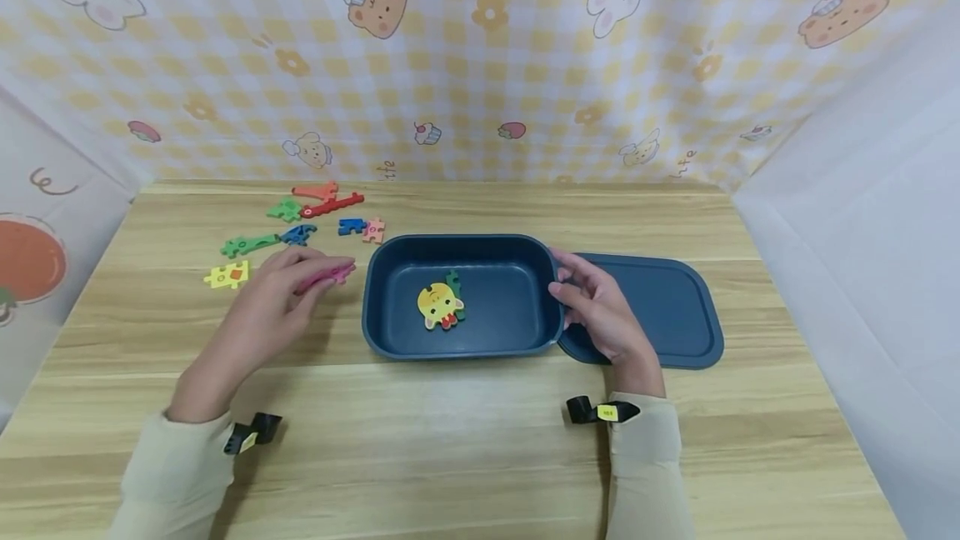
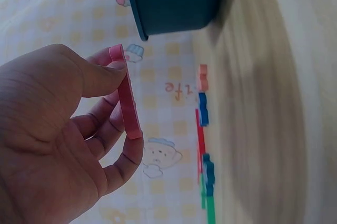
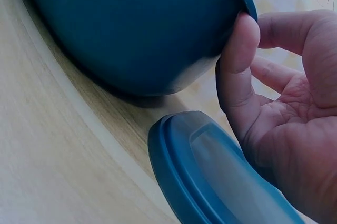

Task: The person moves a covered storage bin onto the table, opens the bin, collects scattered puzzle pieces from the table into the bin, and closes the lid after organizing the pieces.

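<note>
My left hand (image 1: 288, 294) pinches a pink puzzle piece (image 1: 330, 275) between thumb and fingers, left of a dark blue box (image 1: 372, 332). In the left wrist view the pink piece (image 2: 128, 98) is seen edge-on, with the thumb against one side. The right hand (image 1: 600, 302) holds the box by its right end, thumb at the rim, as the right wrist view of the box (image 3: 137, 29) also shows. Inside the box lie a yellow animal-face piece (image 1: 438, 307) and a dark green piece (image 1: 454, 283), partly covered by it.
Left of the box several puzzle pieces lie on the wooden table (image 1: 450, 457): a yellow one (image 1: 227, 276), a long green one (image 1: 251, 245), a red one (image 1: 333, 205), a blue one (image 1: 350, 227). The box's lid (image 1: 667, 311) lies flat at the right, partly behind the right hand.
</note>
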A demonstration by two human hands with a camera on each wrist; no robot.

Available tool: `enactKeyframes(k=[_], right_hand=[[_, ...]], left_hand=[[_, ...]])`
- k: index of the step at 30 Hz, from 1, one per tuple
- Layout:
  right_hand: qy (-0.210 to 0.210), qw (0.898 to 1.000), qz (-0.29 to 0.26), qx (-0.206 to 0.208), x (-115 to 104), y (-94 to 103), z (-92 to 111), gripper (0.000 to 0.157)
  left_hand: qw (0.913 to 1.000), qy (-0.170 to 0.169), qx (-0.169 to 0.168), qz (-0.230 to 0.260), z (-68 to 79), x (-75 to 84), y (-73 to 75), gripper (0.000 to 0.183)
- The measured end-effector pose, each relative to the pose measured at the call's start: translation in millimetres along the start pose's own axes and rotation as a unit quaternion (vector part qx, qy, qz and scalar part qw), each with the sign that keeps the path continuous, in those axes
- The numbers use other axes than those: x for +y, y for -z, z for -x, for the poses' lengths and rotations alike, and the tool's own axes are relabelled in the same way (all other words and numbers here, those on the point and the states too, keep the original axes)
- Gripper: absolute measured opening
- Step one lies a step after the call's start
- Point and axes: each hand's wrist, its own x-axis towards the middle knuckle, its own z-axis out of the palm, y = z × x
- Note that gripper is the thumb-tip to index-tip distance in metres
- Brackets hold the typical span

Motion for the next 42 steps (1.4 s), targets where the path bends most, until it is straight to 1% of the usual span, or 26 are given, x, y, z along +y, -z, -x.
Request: enactKeyframes(k=[5, 9, 16, 20, 27, 35, 42], right_hand=[[0.002, 1.0, -0.005, 0.006, -1, -2.4, -1, 0.057], [0.006, 1.0, -0.014, 0.002, 2, -2.1, -3, 0.057], [0.004, 1.0, -0.017, 0.0, 1, -2.7, -3, 0.058], [0.004, 1.0, -0.02, -0.004, 0, -2.7, -3, 0.058], [0.006, 1.0, -0.029, -0.01, 1, -1.6, -2, 0.059], [0.008, 1.0, -0.027, -0.007, -2, -1.4, 0, 0.058], [0.006, 0.999, -0.033, -0.013, 0, -3.2, -1, 0.059]], left_hand=[[0.9999, 0.013, -0.006, 0.001, -7.1, 11.3, 0.0, 0.035], [0.9998, 0.015, -0.014, -0.003, -12.5, 18.4, -1.0, 0.036], [0.9998, -0.005, -0.017, -0.003, -22.3, 28.4, -5.7, 0.037], [0.9998, -0.005, -0.017, -0.002, -26.1, 34.4, -6.5, 0.036], [0.9993, -0.018, -0.03, 0.016, -31.9, 43.5, -11.2, 0.037], [0.998, -0.035, -0.05, 0.014, -36.4, 48.5, -24.7, 0.037], [0.9969, -0.044, -0.063, 0.017, -34.3, 52.9, -32.6, 0.036]])
